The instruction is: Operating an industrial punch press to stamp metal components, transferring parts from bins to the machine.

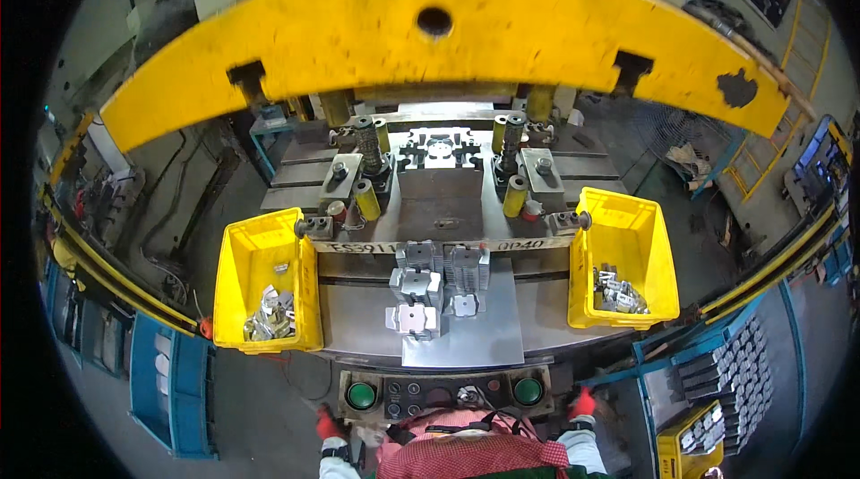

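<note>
Grip, wide or closed, cannot be told: the red-gloved left hand [329, 423] is seen at lower left of centre, the red-gloved right hand [583, 403] at lower right, each near one end of the grey-brown metal control panel [403, 399] with round green buttons [362, 396] at bottom centre. Stacked silver metal pieces [417, 284] are seen mid-frame between yellow plastic bins [307, 295].
</note>
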### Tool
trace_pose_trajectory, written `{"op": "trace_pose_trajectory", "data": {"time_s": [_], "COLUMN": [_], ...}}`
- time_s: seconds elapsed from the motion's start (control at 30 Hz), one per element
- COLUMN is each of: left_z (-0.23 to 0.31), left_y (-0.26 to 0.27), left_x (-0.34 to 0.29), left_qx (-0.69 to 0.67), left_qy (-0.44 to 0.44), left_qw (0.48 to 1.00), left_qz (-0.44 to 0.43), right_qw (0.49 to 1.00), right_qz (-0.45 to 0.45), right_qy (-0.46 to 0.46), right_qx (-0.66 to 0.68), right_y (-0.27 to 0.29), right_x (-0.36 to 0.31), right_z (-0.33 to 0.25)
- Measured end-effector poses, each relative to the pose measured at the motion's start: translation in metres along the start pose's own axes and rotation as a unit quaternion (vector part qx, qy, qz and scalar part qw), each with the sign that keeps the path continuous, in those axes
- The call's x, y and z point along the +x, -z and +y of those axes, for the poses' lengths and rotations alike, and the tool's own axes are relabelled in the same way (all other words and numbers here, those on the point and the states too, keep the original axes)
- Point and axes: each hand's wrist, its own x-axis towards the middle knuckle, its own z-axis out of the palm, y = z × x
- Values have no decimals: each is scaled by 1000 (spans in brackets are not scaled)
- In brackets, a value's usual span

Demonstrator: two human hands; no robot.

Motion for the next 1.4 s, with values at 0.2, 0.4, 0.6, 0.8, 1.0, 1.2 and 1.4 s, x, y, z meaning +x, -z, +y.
{"op": "trace_pose_trajectory", "data": {"time_s": [0.2, 0.4, 0.6, 0.8, 1.0, 1.2, 1.4], "left_z": [156, 295, 270, 226, 237, 236, 199], "left_y": [-10, -199, -377, -469, -373, -211, -84], "left_x": [-79, -222, -260, -234, -279, -217, -163], "left_qx": [-72, 96, 221, 383, 15, 52, 158], "left_qy": [-396, -334, -281, -472, -246, -322, -226], "left_qw": [915, 850, 760, 658, 805, 841, 948], "left_qz": [-25, -396, -542, -445, -539, -431, -157], "right_qw": [824, 932, 914, 957, 914, 896, 986], "right_qz": [389, 123, -149, -146, -72, 13, 54], "right_qy": [-105, 81, 271, 180, 204, 113, -65], "right_qx": [397, 331, 262, 173, 342, 428, 145], "right_y": [141, 133, 52, 7, 64, 138, 152], "right_x": [54, 128, 184, 219, 178, 97, 27], "right_z": [-224, -435, -597, -636, -569, -422, -351]}}
